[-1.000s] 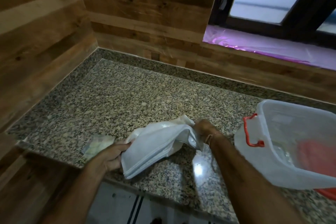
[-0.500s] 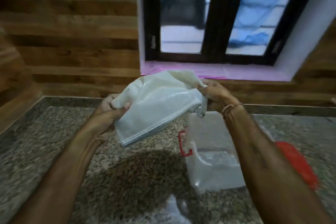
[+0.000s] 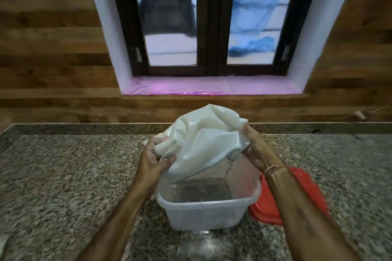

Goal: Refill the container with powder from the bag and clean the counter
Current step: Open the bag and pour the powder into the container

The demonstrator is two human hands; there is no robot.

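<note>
Both hands are gripping the white bag point(image 3: 203, 135) right over the open container point(image 3: 209, 210), left hand point(image 3: 151, 159) bunching one end, right hand point(image 3: 255, 150) pinching the lower corner, which is tipping down into the tub beneath.

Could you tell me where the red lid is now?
Head view: the flat red plastic lid lies on the speckled granite counter, right of the translucent plastic container.
</note>
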